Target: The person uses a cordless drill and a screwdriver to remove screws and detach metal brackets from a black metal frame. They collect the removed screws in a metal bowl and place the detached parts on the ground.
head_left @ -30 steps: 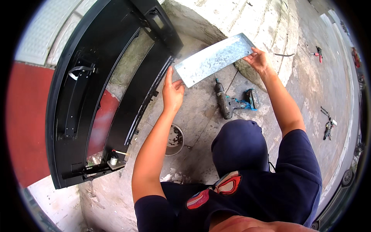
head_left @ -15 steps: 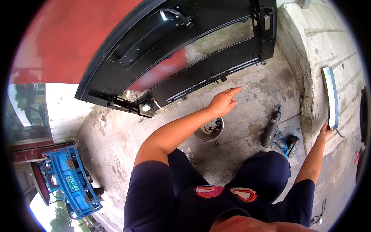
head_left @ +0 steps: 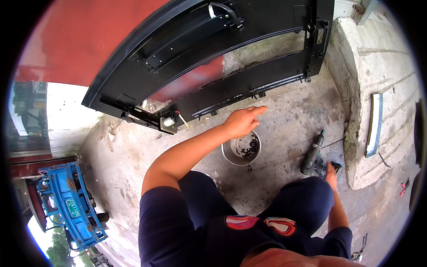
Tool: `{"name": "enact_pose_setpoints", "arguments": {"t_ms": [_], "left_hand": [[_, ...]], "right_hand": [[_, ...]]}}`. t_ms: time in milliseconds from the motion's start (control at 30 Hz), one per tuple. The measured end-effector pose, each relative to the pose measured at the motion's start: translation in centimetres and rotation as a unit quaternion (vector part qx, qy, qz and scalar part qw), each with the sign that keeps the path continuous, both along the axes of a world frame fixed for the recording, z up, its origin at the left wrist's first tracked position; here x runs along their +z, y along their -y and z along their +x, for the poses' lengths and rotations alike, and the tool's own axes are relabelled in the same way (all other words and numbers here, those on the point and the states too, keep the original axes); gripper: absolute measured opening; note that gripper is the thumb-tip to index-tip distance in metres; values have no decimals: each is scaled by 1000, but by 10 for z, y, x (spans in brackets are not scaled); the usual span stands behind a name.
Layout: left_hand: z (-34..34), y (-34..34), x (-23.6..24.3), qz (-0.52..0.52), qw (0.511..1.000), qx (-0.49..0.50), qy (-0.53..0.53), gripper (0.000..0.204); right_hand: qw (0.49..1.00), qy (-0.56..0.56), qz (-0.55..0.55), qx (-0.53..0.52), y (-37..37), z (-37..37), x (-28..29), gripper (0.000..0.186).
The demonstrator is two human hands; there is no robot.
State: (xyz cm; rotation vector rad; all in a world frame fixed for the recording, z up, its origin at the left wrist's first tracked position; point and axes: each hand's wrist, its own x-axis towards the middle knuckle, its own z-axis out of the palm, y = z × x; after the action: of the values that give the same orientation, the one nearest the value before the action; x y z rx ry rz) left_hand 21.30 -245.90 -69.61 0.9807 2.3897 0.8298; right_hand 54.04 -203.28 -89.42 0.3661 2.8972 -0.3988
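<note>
My left hand is stretched out flat in the air, holding nothing, above a round metal bowl with small dark parts in it. It points toward the lower edge of a big black door frame that leans over the concrete floor. My right hand reaches down past my right knee and touches the base of a cordless drill lying on the floor. Whether its fingers grip the drill is unclear. A grey metal plate rests on the concrete block at the right.
A red wall stands behind the door frame. A blue vehicle is parked at the lower left. Red-handled pliers lie on the floor at the far right. A small cylinder part sits at the frame's lower corner.
My right hand let go of the metal plate, now lying on the concrete block, and dropped to the drill. My left hand came off the plate and hangs over the bowl. My view swung left.
</note>
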Motion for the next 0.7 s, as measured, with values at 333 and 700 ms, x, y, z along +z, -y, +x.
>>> {"name": "enact_pose_setpoints", "arguments": {"t_ms": [333, 700], "left_hand": [[-14, 96, -6, -40, 994, 30, -98, 38], [13, 232, -80, -194, 975, 111, 15, 24]], "right_hand": [[996, -35, 69, -37, 48, -37, -11, 69], [920, -158, -279, -226, 43, -74, 166, 39]]}}
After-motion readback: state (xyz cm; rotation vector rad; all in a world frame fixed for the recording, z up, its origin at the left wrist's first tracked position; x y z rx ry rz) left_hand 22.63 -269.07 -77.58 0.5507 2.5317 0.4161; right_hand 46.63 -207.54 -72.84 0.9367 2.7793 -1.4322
